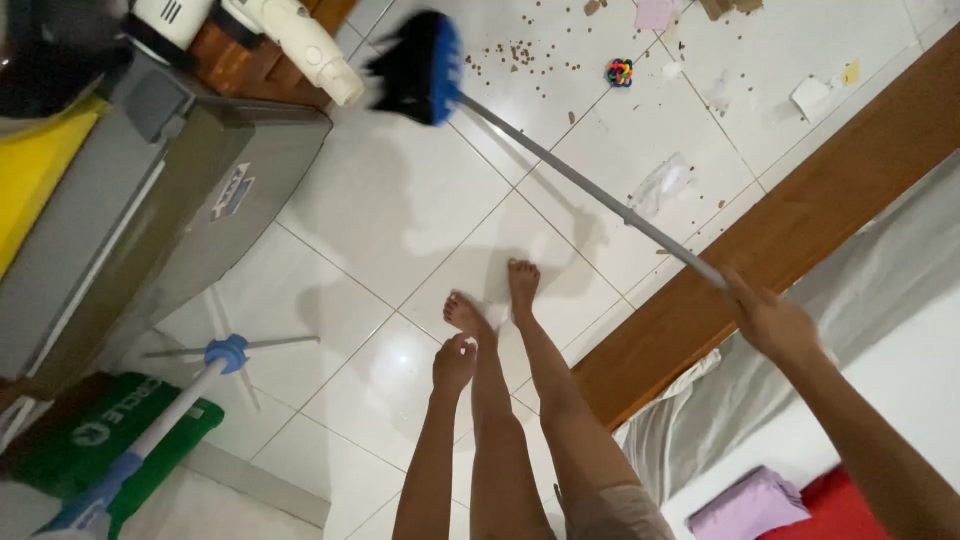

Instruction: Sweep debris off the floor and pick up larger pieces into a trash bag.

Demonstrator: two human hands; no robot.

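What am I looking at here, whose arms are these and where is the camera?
The camera sits on a person's head and looks down, so you see their own arms, legs and bare feet on a white tiled floor. Their right hand grips the grey pole of a broom, whose blue-and-black head reaches toward scattered crumbs, paper scraps and a small colourful ball. Their left hand hangs loosely closed and holds nothing that I can see. A wooden bed frame runs along the right, and a mop leans at lower left.
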